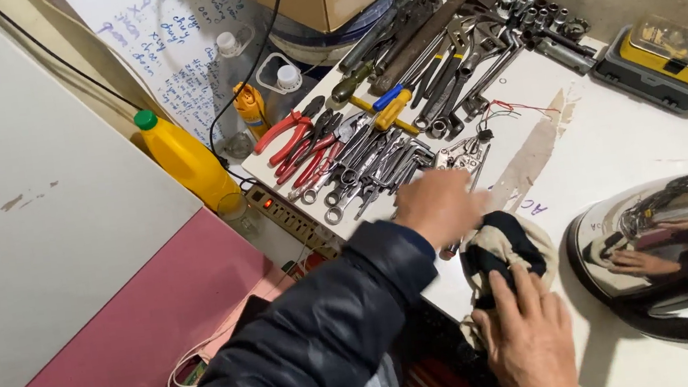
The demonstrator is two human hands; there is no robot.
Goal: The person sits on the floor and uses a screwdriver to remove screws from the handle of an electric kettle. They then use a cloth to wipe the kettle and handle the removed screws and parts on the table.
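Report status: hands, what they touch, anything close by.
Left hand open, reaching over wrenches, blurred. Right hand flat on rag, no grip closed. Kettle just right of rag; pliers beyond wrenches.

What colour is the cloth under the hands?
The cloth is dark navy and cream, seen best in the head view.

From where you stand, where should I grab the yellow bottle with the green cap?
Grip the yellow bottle around its narrow neck just below the green cap, coming from above. It leans against the white panel, so its left side is blocked, and the neck is the slimmest, most exposed part.
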